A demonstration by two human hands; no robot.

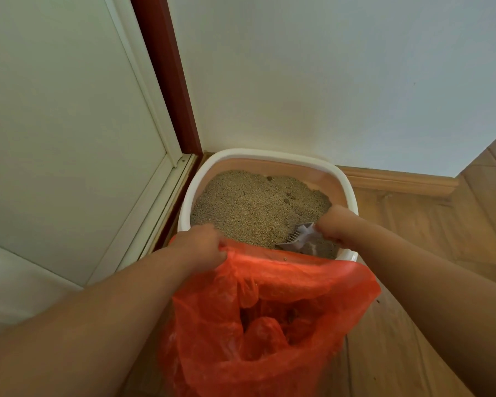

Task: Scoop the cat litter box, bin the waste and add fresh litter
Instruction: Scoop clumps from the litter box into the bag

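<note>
A white-rimmed litter box (201,179) with pink inner walls stands in the room's corner, filled with tan litter (249,207). My right hand (337,224) grips the handle of a pale slotted scoop (297,237), whose blade is dug into the litter at the box's near right side. My left hand (201,243) clutches the rim of an orange plastic bag (269,319), holding it open against the box's near edge. Dark lumps lie in the bottom of the bag. A few small clumps show on the litter near the far wall.
A white wall (327,81) backs the box, and a white door (55,124) with a dark red frame (166,75) stands to the left. Wooden flooring (413,224) and a skirting board (398,180) lie to the right.
</note>
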